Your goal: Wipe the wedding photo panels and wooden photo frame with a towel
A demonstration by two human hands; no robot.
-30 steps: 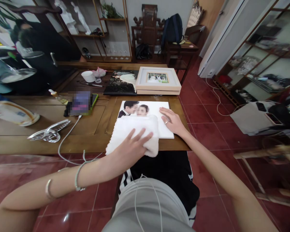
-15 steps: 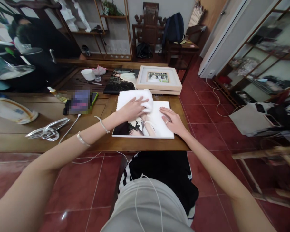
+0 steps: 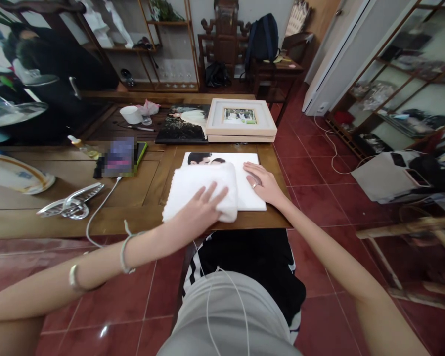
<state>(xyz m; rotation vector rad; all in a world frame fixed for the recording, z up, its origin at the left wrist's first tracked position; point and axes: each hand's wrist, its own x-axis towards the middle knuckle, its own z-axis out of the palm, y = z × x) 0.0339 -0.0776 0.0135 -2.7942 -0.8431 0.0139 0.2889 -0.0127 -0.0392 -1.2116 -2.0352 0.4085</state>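
My left hand [image 3: 198,211] lies flat with its fingers spread on a white cloth [image 3: 195,180]. The cloth covers the lower left of a photo panel [image 3: 239,157] and overhangs its left and front edges. Dark-haired heads printed on the panel show above the cloth; the rest of the picture there is hidden. On the panel's right side rests my right hand [image 3: 266,184], open and palm down, with a ring on one finger.
Behind the panel are a light wooden picture frame [image 3: 213,118] and a dark photo print [image 3: 183,129]. To the left lie a silver hair claw clip [image 3: 72,200], a phone [image 3: 120,155] on a white cable, a dropper bottle [image 3: 83,147] and a white cup [image 3: 131,114].
My left hand has slid the cloth down toward me, uncovering the panel's top and covering its lower left. My right hand has stayed at the panel's right side.
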